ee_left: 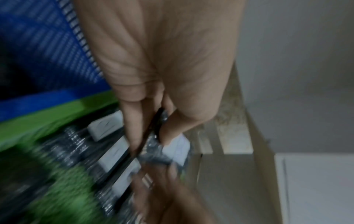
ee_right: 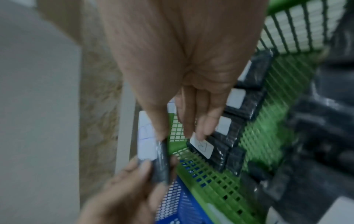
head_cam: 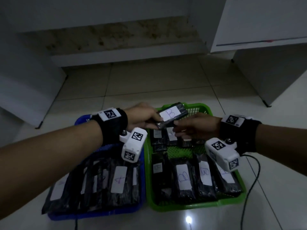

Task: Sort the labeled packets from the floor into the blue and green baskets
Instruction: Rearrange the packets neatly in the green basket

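A black packet [head_cam: 172, 114] with a white label marked B hangs over the far end of the green basket [head_cam: 182, 207]. My left hand [head_cam: 157, 122] pinches its near-left end between thumb and fingers; the left wrist view shows that pinch [ee_left: 151, 144] on the packet [ee_left: 159, 150] seen edge-on. My right hand [head_cam: 177, 127] reaches in from the right. In the right wrist view its thumb touches the packet [ee_right: 161, 163], while the straight fingers [ee_right: 199, 128] stay apart from it. Several B packets [head_cam: 204, 178] lie in the green basket. The blue basket [head_cam: 93, 214] holds several black packets, one [head_cam: 118, 179] marked A.
The two baskets stand side by side on a pale tiled floor [head_cam: 149, 83]. White cabinets stand at the left [head_cam: 25, 80] and right [head_cam: 265, 72], with a wall step behind. A black cable [head_cam: 254, 180] loops on the floor right of the green basket.
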